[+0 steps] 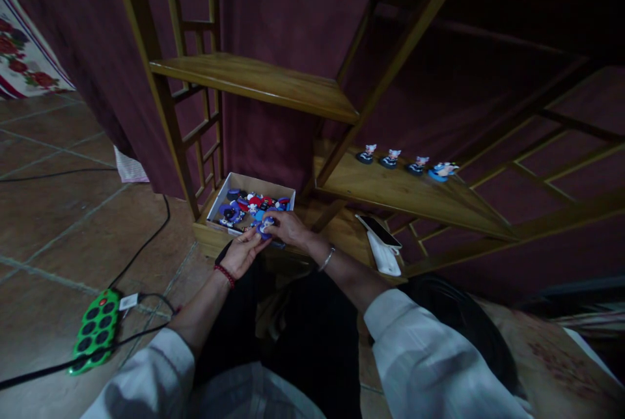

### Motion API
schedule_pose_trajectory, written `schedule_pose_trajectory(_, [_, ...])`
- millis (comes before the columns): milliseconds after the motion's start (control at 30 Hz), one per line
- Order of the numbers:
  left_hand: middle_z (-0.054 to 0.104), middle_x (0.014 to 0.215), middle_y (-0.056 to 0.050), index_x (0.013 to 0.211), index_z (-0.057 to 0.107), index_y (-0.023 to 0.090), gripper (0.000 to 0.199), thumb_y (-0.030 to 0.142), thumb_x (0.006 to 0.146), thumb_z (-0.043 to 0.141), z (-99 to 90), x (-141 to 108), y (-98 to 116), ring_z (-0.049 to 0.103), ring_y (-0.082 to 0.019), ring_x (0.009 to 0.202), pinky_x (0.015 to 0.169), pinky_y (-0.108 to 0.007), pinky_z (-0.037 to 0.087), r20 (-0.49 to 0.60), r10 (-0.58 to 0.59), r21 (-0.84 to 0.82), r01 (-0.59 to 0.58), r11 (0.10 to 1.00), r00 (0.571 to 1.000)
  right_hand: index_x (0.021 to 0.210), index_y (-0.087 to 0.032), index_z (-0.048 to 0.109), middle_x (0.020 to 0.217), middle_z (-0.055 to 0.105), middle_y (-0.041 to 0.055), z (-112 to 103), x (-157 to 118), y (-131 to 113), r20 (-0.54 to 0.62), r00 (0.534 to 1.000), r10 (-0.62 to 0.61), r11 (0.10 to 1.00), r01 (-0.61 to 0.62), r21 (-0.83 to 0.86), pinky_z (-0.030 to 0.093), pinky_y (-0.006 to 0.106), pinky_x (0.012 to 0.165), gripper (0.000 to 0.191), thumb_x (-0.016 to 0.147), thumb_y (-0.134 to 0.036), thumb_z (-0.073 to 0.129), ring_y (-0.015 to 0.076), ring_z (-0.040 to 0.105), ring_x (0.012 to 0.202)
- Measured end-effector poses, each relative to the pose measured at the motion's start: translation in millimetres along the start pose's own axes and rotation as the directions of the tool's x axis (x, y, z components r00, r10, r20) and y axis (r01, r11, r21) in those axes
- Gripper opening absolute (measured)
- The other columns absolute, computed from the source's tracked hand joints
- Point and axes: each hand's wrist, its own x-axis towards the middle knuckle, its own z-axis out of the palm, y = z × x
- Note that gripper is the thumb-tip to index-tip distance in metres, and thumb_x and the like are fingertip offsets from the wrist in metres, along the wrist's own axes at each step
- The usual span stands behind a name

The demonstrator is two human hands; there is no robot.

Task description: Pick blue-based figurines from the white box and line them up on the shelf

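Observation:
Both my hands meet at the near edge of an open cardboard box (222,201) on the low wooden shelf. Between them is a small purple and white figurine (266,226). My left hand (243,253) grips its lower side with thumb and fingers. From the right, my right hand (289,226) pinches the same figurine. Inside the box lies a jumble of small figurines (234,209) in purple, red, white, black and blue. On a higher shelf to the right, several figurines (390,159) stand in a row on round bases; the rightmost one (443,171) has a bright blue base.
The wooden shelf unit (254,84) has slanted posts and lattice sides. A phone (379,231) lies over a white packet (385,257) at right. On the tiled floor at left is a green power strip (96,331) with black cables. A dark red curtain (273,15) hangs behind.

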Motion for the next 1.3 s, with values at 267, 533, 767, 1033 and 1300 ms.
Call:
schedule_pose_trajectory(267, [0.066, 0.097, -0.004, 0.093, 0.066, 0.014, 0.027, 0.008, 0.067, 0.065, -0.9, 1.7, -0.3, 0.057, -0.016, 0.097, 0.100, -0.039, 0.035, -0.041, 0.011, -0.004, -0.011, 1.000, 0.999, 0.087, -0.021, 0.064, 0.067, 0.059, -0.0036, 3.9, -2.6, -4.9, -0.048, 0.996, 0.075, 0.996, -0.073, 0.042, 0.037, 0.019, 0.058, 0.019, 0.069, -0.025, 0.061, 0.0097, 0.050, 0.061])
schedule_pose_trajectory(533, [0.067, 0.094, -0.002, 0.092, 0.067, 0.016, 0.027, 0.007, 0.066, 0.065, -0.2, 6.3, -2.9, 0.057, -0.015, 0.096, 0.101, -0.038, 0.034, -0.057, 0.027, 0.003, -0.027, 1.000, 0.998, 0.088, -0.024, 0.064, 0.075, 0.064, -0.0014, 8.7, 4.6, -2.6, -0.063, 0.983, 0.171, 0.982, -0.175, -0.077, 0.039, 0.022, 0.062, 0.022, 0.068, -0.032, 0.062, 0.0135, 0.055, 0.069])
schedule_pose_trajectory(767, [0.067, 0.094, -0.004, 0.087, 0.066, 0.014, 0.021, 0.008, 0.067, 0.066, 2.7, 1.0, 0.1, 0.059, -0.015, 0.093, 0.100, -0.038, 0.035, -0.061, 0.007, 0.000, -0.007, 1.000, 0.998, 0.090, -0.021, 0.063, 0.077, 0.064, 0.0004, 3.9, 1.8, -8.7, -0.032, 0.994, 0.108, 0.989, -0.111, -0.096, 0.039, 0.021, 0.062, 0.022, 0.070, -0.028, 0.060, 0.0137, 0.056, 0.071])
schedule_pose_trajectory(1033, [0.066, 0.096, -0.005, 0.087, 0.065, 0.013, 0.020, 0.005, 0.068, 0.064, 9.9, -17.7, 2.4, 0.061, -0.015, 0.092, 0.098, -0.034, 0.038, -0.130, 0.008, -0.044, -0.014, 0.999, 0.992, 0.092, -0.020, 0.062, 0.079, 0.063, 0.0009, 3.5, 4.9, -14.5, 0.086, 0.995, 0.045, 0.990, -0.033, -0.140, 0.037, 0.022, 0.062, 0.024, 0.069, -0.026, 0.059, 0.0139, 0.055, 0.072])
schedule_pose_trajectory(1300, [0.068, 0.089, -0.004, 0.085, 0.064, 0.013, 0.018, 0.006, 0.068, 0.064, 13.9, -32.1, 0.3, 0.062, -0.013, 0.086, 0.096, -0.034, 0.041, -0.195, 0.056, -0.067, -0.070, 0.995, 0.979, 0.096, -0.020, 0.060, 0.089, 0.062, 0.0040, -0.7, -5.4, -30.7, 0.088, 0.996, -0.024, 0.987, 0.037, -0.159, 0.039, 0.025, 0.071, 0.027, 0.070, -0.027, 0.058, 0.0165, 0.054, 0.080])
